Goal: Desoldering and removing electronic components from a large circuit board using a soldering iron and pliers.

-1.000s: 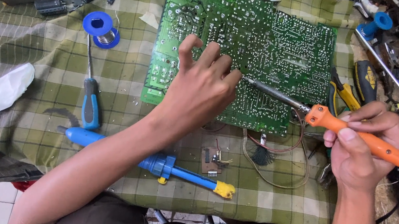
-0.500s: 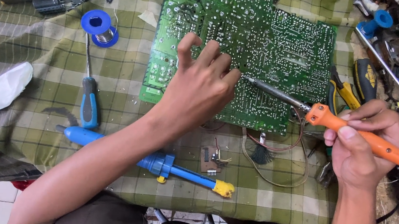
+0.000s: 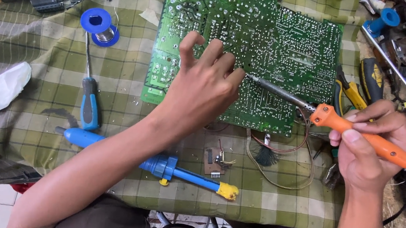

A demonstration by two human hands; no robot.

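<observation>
**Two bare hands, one reaching, one gripping**

The left hand [image 3: 205, 88] stretches forward from a bare forearm, back facing up, thumb raised and fingers loosely curled with their tips pressed down. The right hand [image 3: 370, 144] is lower, fingers and thumb wrapped closed, wrist straight.

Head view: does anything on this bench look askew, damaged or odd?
Nothing looks damaged. The green circuit board lies solder side up and skewed to the checked cloth; loose wires trail beneath its lower edge. The cloth shows a dark smudge beside the screwdriver.
</observation>
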